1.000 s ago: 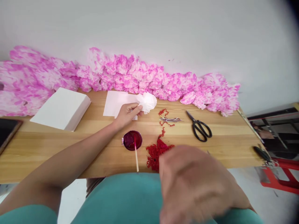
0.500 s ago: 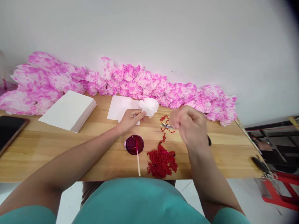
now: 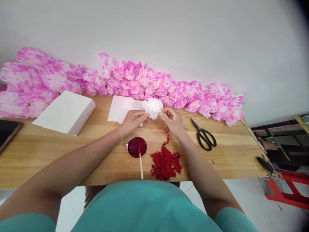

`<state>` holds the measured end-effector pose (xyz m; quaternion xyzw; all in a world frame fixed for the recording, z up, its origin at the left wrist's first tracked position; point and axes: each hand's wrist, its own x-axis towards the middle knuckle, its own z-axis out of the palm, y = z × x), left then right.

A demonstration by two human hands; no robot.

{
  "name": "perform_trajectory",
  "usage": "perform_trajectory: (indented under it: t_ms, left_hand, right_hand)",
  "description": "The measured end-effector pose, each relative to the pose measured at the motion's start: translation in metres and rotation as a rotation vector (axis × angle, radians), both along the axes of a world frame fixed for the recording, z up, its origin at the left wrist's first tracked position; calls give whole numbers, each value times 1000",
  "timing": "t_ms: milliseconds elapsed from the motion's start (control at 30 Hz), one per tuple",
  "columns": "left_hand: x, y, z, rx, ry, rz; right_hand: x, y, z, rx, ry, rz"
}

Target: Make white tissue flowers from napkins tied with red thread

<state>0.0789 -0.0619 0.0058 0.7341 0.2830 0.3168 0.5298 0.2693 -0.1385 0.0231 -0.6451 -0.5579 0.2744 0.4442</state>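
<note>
White paper flower (image 3: pixel 153 107), one, centre of frame, raised above wooden table (image 3: pixel 231 145). Likely near weightless, soft, easily torn or crushed; best taken by gathered base, petals left free. Left hand (image 3: pixel 131 121): thumb and fingers pinching lower left edge, forearm reaching from lower left. Right hand (image 3: pixel 173 120): thumb and fingertips closed at right edge, forearm rising from lower right. Below, lower centre: dark red dye dish (image 3: pixel 137 147) with stick (image 3: pixel 141 166); red yarn (image 3: pixel 165 164) beside.
</note>
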Motion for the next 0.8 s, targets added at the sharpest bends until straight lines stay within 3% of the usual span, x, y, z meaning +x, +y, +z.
perform_trajectory:
  t_ms: [167, 400, 600, 800]
  left_hand:
    - [0, 0, 0, 50, 5, -31]
    - [1, 2, -4, -15, -46, 33]
    - [1, 2, -7, 40, 1, 28]
    - [1, -1, -3, 130, 59, -25]
  right_hand:
    - [-6, 1, -4, -8, -57, 21]
    - [6, 2, 2, 3, -95, -32]
    - [13, -2, 10, 204, -123, -229]
    - [4, -5, 15, 378, -306, -58]
